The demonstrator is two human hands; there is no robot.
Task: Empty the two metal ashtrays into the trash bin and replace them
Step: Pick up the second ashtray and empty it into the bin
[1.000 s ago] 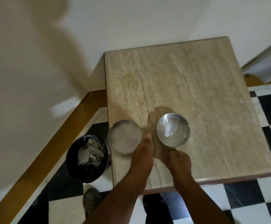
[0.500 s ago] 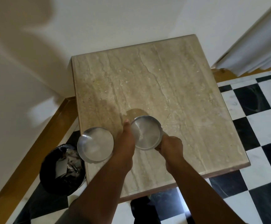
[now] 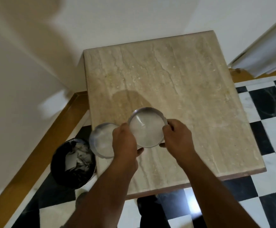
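Two round metal ashtrays are over the marble table (image 3: 191, 99). The right ashtray (image 3: 146, 129) is lifted off the top and tilted toward me, casting a shadow behind it. My right hand (image 3: 177, 139) pinches its right rim. My left hand (image 3: 125, 143) clasps its left rim, thumb above and fingertips below. The left ashtray (image 3: 101, 139) sits at the table's left edge, partly hidden behind my left hand. A black lined trash bin (image 3: 73, 162) holding crumpled paper stands on the floor just left of the table.
The table stands in a corner, with white walls (image 3: 35, 63) behind and to the left above a wooden skirting. A black-and-white checkered floor (image 3: 265, 129) lies to the right and in front. White curtain fabric (image 3: 265, 55) hangs at the upper right.
The right ashtray has risen off the table and tilted toward me. My left hand has closed onto its left rim. The left ashtray has stayed at the table edge.
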